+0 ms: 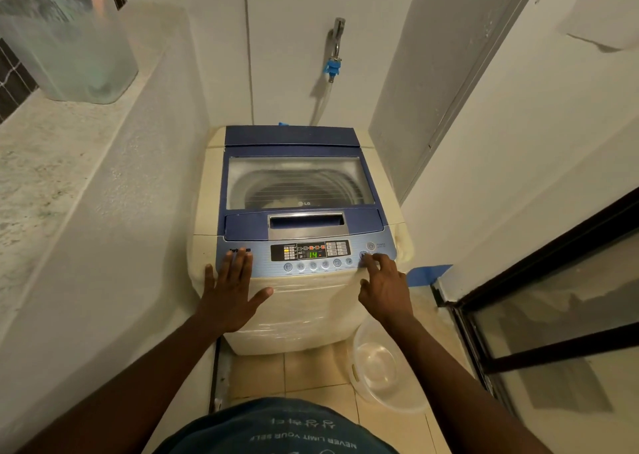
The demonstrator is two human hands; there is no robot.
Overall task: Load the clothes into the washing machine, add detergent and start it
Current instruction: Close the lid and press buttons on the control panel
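Head view looks down on a top-loading washing machine standing in a narrow alcove, its blue lid closed; through the clear window the drum shows with something pale at the bottom. The display on the control panel reads 14 in green. The left hand lies flat with fingers spread on the front left corner of the machine, holding nothing. The right hand has its forefinger stretched to a button at the panel's right end, the other fingers loosely curled, gripping nothing. A clear plastic basin sits on the tiled floor beside the machine.
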